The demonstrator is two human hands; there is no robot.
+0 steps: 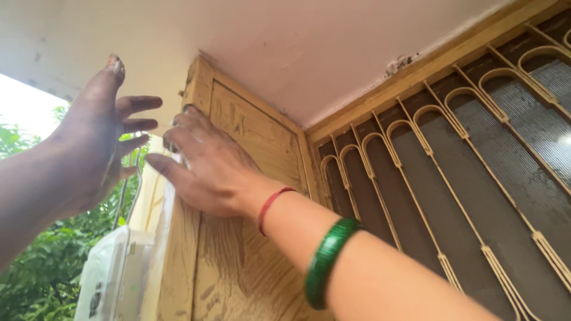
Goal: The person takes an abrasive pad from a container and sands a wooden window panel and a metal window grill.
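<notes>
Your right hand [205, 169] lay flat and unclenched against the top of the yellow-brown painted wooden door panel [250, 238], its fingertips curled round the panel's outer edge by the upper corner, gripping nothing else. Your left hand [98, 134] hung released in the air just beside that corner, fingers spread, touching nothing.

To work that top edge well, you probably needed to keep the right palm pressed flat on the board so the panel held steady, and bring the left hand in onto the edge too, since the reach was high and overhead.

Counted: 2 hands; 1 thin red thread [270, 205] and 1 green bangle [327, 261] on the right forearm; 1 door panel; 1 white plastic box [110, 276] below the left hand; 1 window grille of cream metal loops over dark mesh [452, 196], to the right under the pale ceiling [309, 47].
</notes>
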